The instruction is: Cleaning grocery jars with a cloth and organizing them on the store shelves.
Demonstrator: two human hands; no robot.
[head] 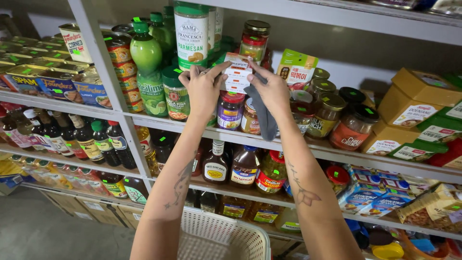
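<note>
Both forearms reach up and forward to the shelf point(337, 154). The left hand point(204, 89) and right hand point(272, 89) meet on a small white-and-red packet point(237, 72), each grip closed on one edge of it, thumbs in front. A grey cloth point(262, 113) hangs from the right grip. Just below the packet stands a dark jam jar point(230, 111); a white basket point(221, 238) sits well beneath the elbows.

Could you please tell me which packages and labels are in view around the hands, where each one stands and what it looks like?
Packet: small, white and red, held by left hand and right hand, with a grey cloth.
Shaker: tall cylinder, green lid, upper shelf.
Green bottle: left of the shaker.
Blue tins: far left.
Tubs: yellow-brown boxes, right.
Basket: white, below.
</note>
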